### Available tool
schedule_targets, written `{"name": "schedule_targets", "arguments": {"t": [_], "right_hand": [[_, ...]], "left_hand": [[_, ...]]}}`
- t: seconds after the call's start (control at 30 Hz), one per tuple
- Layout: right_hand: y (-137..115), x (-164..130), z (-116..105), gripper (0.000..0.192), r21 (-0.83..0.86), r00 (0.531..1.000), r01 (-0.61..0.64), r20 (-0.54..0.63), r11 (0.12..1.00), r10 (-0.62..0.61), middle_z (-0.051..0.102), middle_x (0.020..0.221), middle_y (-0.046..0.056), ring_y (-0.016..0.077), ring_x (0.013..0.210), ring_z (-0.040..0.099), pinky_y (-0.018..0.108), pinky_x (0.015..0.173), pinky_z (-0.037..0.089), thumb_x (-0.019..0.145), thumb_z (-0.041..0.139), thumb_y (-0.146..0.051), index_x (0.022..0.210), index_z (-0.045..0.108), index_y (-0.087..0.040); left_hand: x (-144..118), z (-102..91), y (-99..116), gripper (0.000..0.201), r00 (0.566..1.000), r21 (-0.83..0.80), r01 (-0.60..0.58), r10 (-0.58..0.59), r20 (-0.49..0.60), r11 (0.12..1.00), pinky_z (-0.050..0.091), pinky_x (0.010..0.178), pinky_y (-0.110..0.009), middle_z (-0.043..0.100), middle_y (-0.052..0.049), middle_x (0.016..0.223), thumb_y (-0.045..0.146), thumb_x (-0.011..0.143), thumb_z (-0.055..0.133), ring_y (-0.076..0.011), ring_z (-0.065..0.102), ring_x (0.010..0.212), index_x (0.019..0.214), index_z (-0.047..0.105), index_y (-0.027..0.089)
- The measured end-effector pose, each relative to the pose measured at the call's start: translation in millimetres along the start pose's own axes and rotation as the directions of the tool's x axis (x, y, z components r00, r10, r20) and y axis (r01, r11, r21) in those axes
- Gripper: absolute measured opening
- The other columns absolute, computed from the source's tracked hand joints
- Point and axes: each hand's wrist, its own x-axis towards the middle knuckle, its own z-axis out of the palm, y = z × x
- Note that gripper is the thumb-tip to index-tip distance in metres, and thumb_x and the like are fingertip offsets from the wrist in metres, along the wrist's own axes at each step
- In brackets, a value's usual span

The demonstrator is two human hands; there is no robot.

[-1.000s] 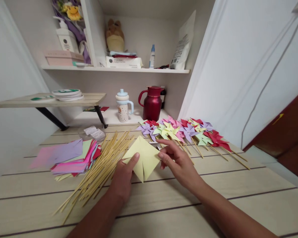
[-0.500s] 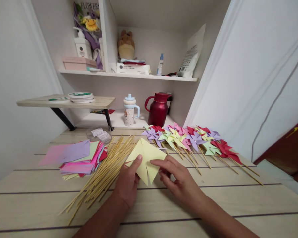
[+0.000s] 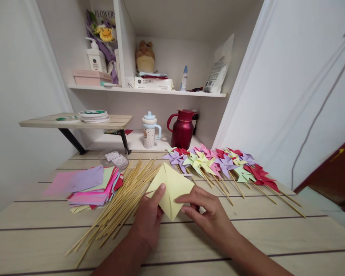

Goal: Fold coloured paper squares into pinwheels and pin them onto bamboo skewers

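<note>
A pale yellow paper square [image 3: 171,186] with slits cut in from its corners is held up over the table, one corner pointing down. My left hand [image 3: 149,216] grips its left side, thumb on top and fingers behind. At the lower right edge, my right hand [image 3: 209,212] has its index finger on the paper and its thumb close beside; its other fingers are curled. Left of the paper lies a loose bundle of thin wooden sticks [image 3: 123,205]. Finished paper pinwheels [image 3: 225,163] on sticks lie to the right, in several colours.
Coloured paper sheets [image 3: 89,180] are stacked at the left, beside a clear round container [image 3: 113,157] with labelled packets. Behind stand a spotted cup [image 3: 149,132] and a red jug [image 3: 182,128]. A small raised stand [image 3: 117,122] holds round coasters [image 3: 93,116].
My right index finger has moved slightly down along the paper, and my thumb has come nearer its edge. The lower slit looks narrower. My left hand keeps its hold.
</note>
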Motion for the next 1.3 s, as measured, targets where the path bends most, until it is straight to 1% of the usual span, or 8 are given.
{"name": "schedule_targets", "arguments": {"t": [0.13, 0.3, 0.47, 0.7, 0.87, 1.03, 1.17, 1.3], "right_hand": [[-1, 1, 1, 0.009, 0.057, 0.993, -0.116, -0.010, 0.992, 0.117, 0.061, 0.070, 0.003, 0.0153, 0.061, 0.055, 0.027, 0.056, 0.043, 0.084, 0.070, -0.027, 0.083, 0.076, -0.021], [-1, 3, 3, 0.015, 0.115, 0.967, -0.234, -0.072, 0.966, 0.243, 0.061, 0.069, 0.002, 0.0163, 0.063, 0.054, 0.027, 0.057, 0.041, 0.084, 0.070, -0.031, 0.074, 0.073, -0.020], [0, 1, 3, 0.013, 0.079, 0.950, -0.278, -0.124, 0.957, 0.286, 0.060, 0.067, 0.001, 0.0157, 0.062, 0.051, 0.027, 0.057, 0.038, 0.082, 0.071, -0.029, 0.073, 0.072, -0.020], [-5, -1, 1, 0.013, -0.037, 0.953, -0.250, -0.185, 0.968, 0.239, 0.056, 0.064, 0.000, 0.0146, 0.058, 0.048, 0.026, 0.054, 0.036, 0.083, 0.069, -0.029, 0.075, 0.074, -0.020], [-8, -1, 2, 0.015, -0.071, 0.951, -0.243, -0.212, 0.968, 0.223, 0.053, 0.059, -0.001, 0.0141, 0.054, 0.046, 0.026, 0.052, 0.035, 0.082, 0.070, -0.029, 0.071, 0.073, -0.019], [-6, 1, 2, 0.018, -0.080, 0.947, -0.265, -0.211, 0.961, 0.244, 0.053, 0.058, -0.001, 0.0135, 0.053, 0.046, 0.025, 0.050, 0.034, 0.082, 0.070, -0.030, 0.068, 0.072, -0.019], [-7, 2, 1, 0.019, -0.068, 0.942, -0.285, -0.207, 0.956, 0.266, 0.051, 0.057, -0.002, 0.0131, 0.053, 0.045, 0.025, 0.050, 0.033, 0.081, 0.070, -0.030, 0.066, 0.071, -0.018], [-8, 3, 2, 0.019, -0.068, 0.936, -0.308, -0.199, 0.949, 0.289, 0.048, 0.056, -0.003, 0.0125, 0.052, 0.043, 0.025, 0.050, 0.032, 0.080, 0.070, -0.029, 0.065, 0.070, -0.017]], "left_hand": [[-1, 0.7, 1, 0.039, 1.000, 0.039, -0.028, 0.028, -0.004, 0.999, 0.055, 0.080, -0.032, 0.074, -0.014, 0.109, 0.036, 0.074, 0.077, -0.0267, 0.070, 0.098, 0.104, 0.071, 0.011], [-2, 3.0, 0, 0.052, 0.998, 0.032, -0.061, 0.060, 0.032, 0.998, 0.053, 0.084, -0.034, 0.074, -0.012, 0.111, 0.032, 0.072, 0.079, -0.0256, 0.069, 0.098, 0.119, 0.066, 0.014], [-1, -2.6, -6, 0.041, 0.996, 0.156, -0.062, 0.051, 0.078, 0.986, 0.053, 0.080, -0.032, 0.076, -0.010, 0.103, 0.035, 0.078, 0.073, -0.0236, 0.069, 0.091, 0.115, 0.070, 0.015], [-3, -0.9, -5, 0.032, 0.996, 0.332, -0.082, 0.064, 0.067, 0.940, 0.053, 0.075, -0.030, 0.078, -0.006, 0.090, 0.035, 0.079, 0.071, -0.0225, 0.070, 0.080, 0.103, 0.075, 0.015], [-6, 3.8, -1, 0.032, 0.995, 0.361, -0.098, 0.089, 0.040, 0.927, 0.052, 0.072, -0.029, 0.078, -0.006, 0.089, 0.037, 0.076, 0.074, -0.0230, 0.071, 0.079, 0.100, 0.076, 0.016], [-9, 6.9, 0, 0.034, 0.997, 0.399, -0.069, 0.074, 0.003, 0.914, 0.052, 0.068, -0.029, 0.078, -0.006, 0.082, 0.040, 0.075, 0.074, -0.0230, 0.070, 0.075, 0.097, 0.076, 0.015], [-9, 9.7, 2, 0.029, 0.996, 0.403, -0.077, 0.091, -0.016, 0.912, 0.053, 0.072, -0.028, 0.078, -0.006, 0.084, 0.033, 0.069, 0.079, -0.0232, 0.070, 0.080, 0.092, 0.078, 0.015], [-8, 8.2, 1, 0.025, 0.995, 0.459, -0.063, 0.090, -0.037, 0.886, 0.052, 0.072, -0.029, 0.078, -0.006, 0.079, 0.032, 0.066, 0.080, -0.0227, 0.069, 0.076, 0.084, 0.078, 0.014]]}}
